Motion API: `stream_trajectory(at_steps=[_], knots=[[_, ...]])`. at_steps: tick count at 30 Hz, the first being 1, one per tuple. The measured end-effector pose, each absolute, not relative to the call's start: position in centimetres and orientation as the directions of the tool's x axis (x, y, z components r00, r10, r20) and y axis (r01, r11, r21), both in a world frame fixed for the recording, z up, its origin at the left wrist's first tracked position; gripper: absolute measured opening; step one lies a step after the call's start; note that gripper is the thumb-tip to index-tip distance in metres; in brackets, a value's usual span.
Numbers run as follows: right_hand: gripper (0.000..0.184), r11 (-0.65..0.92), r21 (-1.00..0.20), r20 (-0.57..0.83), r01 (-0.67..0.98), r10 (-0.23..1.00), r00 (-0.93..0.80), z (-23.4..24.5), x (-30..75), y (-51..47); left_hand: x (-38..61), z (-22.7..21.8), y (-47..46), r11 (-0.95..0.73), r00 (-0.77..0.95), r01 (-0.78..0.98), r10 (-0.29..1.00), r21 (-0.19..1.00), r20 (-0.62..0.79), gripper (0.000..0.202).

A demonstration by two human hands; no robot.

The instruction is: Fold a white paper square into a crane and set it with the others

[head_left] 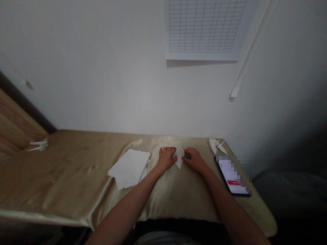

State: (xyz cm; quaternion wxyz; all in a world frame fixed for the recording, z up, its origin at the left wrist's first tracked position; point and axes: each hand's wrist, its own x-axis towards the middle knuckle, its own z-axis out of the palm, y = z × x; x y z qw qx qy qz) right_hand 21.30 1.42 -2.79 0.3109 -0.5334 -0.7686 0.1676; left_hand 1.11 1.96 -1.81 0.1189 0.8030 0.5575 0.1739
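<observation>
A small piece of white paper, folded into a pointed kite shape, is between my two hands on the cloth-covered table. My left hand grips its left side, thumb near the lower edge and fingers curled at the upper edge. On the opposite side, my right hand pinches the paper's right edge between thumb and forefinger. The paper's narrow tip points toward me, and its side edges are partly hidden by my fingers. Left of my left forearm lies a loose stack of white paper sheets.
At the table's back right corner sits a folded paper figure, with a phone with a lit screen in front of it. Another white folded paper piece lies far left. The wall closes off the back edge of the gold tablecloth.
</observation>
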Motion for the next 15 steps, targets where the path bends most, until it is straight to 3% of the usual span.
stream_trajectory(at_steps=[12,15], knots=[[0.031,0.358,-0.542,0.291,0.760,0.929,-0.230,-2.68,20.84,1.38,0.26,-0.85,1.86,-0.408,0.415,0.820,0.907,0.403,0.073,0.057],[0.031,0.342,-0.542,0.281,0.768,0.935,-0.218,-2.79,20.84,1.45,0.23,-0.75,1.73,-0.423,0.432,0.812,0.899,0.402,0.071,0.072]])
